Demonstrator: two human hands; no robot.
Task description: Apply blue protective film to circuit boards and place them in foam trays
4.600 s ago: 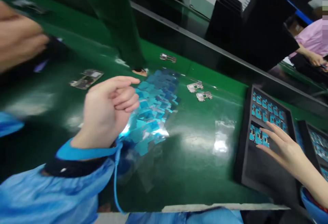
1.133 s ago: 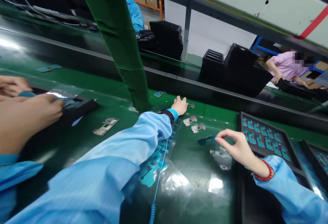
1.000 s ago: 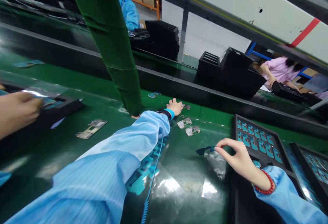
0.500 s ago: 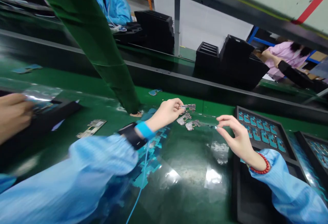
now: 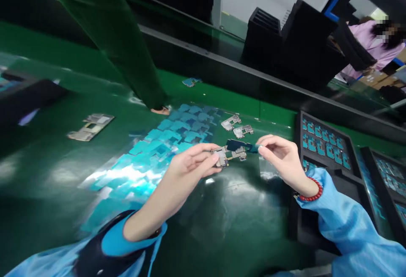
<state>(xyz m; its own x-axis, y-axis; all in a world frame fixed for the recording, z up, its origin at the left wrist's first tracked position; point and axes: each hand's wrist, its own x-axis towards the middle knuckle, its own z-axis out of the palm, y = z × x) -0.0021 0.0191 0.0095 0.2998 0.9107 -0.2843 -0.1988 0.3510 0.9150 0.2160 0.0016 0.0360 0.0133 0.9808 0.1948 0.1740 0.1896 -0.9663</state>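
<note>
Left hand (image 5: 192,163) has brought its board (image 5: 221,159) nearer — right hand (image 5: 281,153) pinches blue film (image 5: 236,144).

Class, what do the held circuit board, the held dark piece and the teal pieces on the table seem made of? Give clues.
Circuit board: probably metal-covered, satin; its silver-grey sheen suggests this, base material unclear.
Dark piece: perhaps plastic film, being flat and thin; finish hard to tell.
Teal pieces: likely glossy plastic film; they look thin, with bright glare.

Blue sleeves (image 5: 345,213), 1 blue wristband (image 5: 116,239) and 1 red beaded bracelet (image 5: 312,194) are worn.
</note>
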